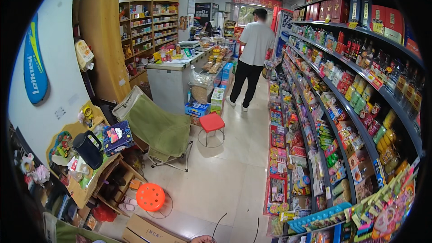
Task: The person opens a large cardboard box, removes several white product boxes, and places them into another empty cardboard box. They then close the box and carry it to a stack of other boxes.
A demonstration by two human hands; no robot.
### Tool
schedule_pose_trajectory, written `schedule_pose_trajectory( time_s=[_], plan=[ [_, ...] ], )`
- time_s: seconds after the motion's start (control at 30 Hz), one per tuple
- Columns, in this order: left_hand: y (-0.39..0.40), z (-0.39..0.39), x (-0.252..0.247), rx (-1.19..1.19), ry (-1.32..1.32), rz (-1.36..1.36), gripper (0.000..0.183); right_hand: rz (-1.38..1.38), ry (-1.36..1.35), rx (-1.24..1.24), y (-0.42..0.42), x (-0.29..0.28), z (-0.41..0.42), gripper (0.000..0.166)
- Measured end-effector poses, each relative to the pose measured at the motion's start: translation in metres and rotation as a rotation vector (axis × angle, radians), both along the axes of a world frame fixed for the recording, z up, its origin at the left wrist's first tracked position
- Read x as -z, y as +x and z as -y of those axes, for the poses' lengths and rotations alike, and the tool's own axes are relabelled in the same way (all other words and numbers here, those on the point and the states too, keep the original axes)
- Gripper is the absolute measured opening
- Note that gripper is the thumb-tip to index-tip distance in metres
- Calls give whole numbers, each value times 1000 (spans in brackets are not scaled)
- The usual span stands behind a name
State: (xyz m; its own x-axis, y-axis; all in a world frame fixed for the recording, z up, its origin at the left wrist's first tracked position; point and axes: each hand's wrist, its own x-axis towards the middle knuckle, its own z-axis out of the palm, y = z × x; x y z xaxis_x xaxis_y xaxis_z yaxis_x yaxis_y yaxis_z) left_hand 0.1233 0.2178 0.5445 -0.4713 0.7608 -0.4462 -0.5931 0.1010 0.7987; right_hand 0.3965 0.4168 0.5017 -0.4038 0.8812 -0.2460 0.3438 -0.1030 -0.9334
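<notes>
Only the top of my left hand [202,239] shows, cut off by the bottom edge of the picture. Its fingers are curled beside two thin dark curved rods [218,223], which look like the temples of a pair of eyeglasses; the rest of them lies below the frame. The left rod rises right from my fingers. My right hand is out of view. Just left of my hand is a brown cardboard box [152,231] with writing on it. Beyond the box stands a round orange stool [150,197] with holes in its seat.
Shelves of bottles and snacks [324,108] line the right side. A green folding chair [158,125], a red stool [212,122] and a wooden desk [82,189] with a dark kettle [88,150] stand left. A person [254,47] stands in the aisle beside the counter [167,86].
</notes>
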Motion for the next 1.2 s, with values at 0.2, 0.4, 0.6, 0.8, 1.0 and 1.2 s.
schedule_pose_trajectory(
  time_s=[0.2,0.4,0.6,0.8,1.0,1.2],
  plan=[
    [-6,-38,-4,-36,-59,-4,17,-214,65,-311,-105,-73,-25,29],
    [-31,-51,-15,-98,-154,-3,17,-301,-39,-405,-152,-75,-43,31],
    [-84,-58,6,-174,37,-48,17,-266,-116,-484,-210,-50,-76,32],
    [-184,-92,-12,-289,-10,-7,17,-206,-270,-607,-313,-62,-125,24],
    [-327,-123,2,-233,24,-88,21,-136,-301,-782,-453,-57,-177,20],
    [-459,-159,-36,-191,64,-61,23,-122,-332,-793,-592,-105,-212,16]
  ],
)
